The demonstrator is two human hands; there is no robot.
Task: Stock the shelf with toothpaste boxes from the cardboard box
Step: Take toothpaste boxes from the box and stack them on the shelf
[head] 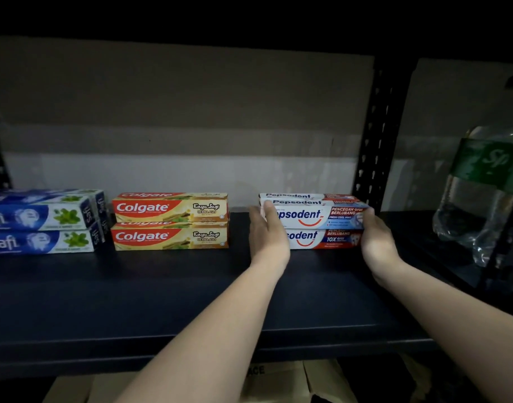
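White Pepsodent box (313, 217) sits atop another at the shelf (162, 301) back, gripped at its ends by left hand (268, 231) and right hand (376, 238), fingers curled round. Placing step; next likely squaring, then letting go.

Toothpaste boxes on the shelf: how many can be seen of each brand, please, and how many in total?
Safi: 4 (2 front, 2 behind, partly cut by the frame edge)
Colgate: 2
Pepsodent: 4 (2 front, 2 behind; both hands hold the top front one)
Total: 10 visible
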